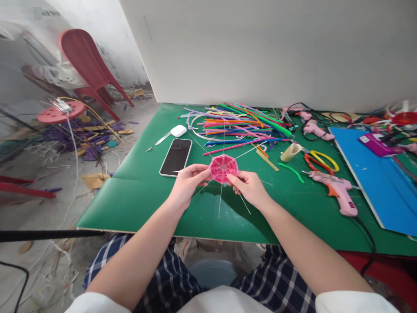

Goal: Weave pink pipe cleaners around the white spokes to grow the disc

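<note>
Between my two hands, a pink octagonal woven disc [223,168] is held above the green table. Thin pale sticks radiate from it like spokes on all sides. My left hand [193,179] pinches its left edge between thumb and fingers, with one spoke pointing out past the knuckles. On the other side, my right hand [248,184] grips the lower right edge, thumb resting on the front. The fingertips behind the disc are hidden. A phone [176,157] lies just beyond my left hand.
Coloured pipe cleaners [241,126] are heaped at the back of the green table [137,195]. Rightward lie a beige tube [291,152], pliers [321,161], a pink glue gun [340,191] with its cord and a blue board [368,174]. A white earphone case [178,131] is near the phone.
</note>
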